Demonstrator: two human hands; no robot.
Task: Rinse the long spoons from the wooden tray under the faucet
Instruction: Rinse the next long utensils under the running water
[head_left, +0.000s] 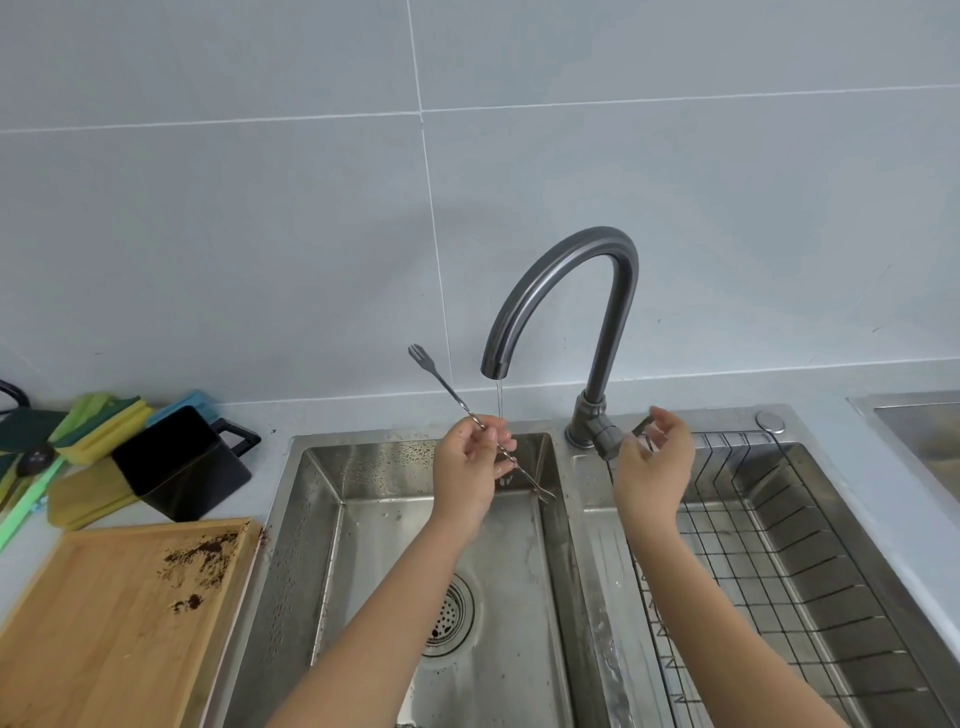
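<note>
Long spoon (480, 426) in left grip (470, 462)

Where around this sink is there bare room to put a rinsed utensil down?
The wire rack in the right basin is bare. The wooden tray has open board apart from brown crumbs near its right edge. The left basin floor lies open around the drain. The counter behind the tray is crowded: a black container and stacked sponges.

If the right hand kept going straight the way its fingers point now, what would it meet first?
The right hand points up-left toward the faucet handle, which sits right at its fingertips. That lever would likely be first, then the faucet base behind it. Whether they already touch is unclear from this single view.
</note>
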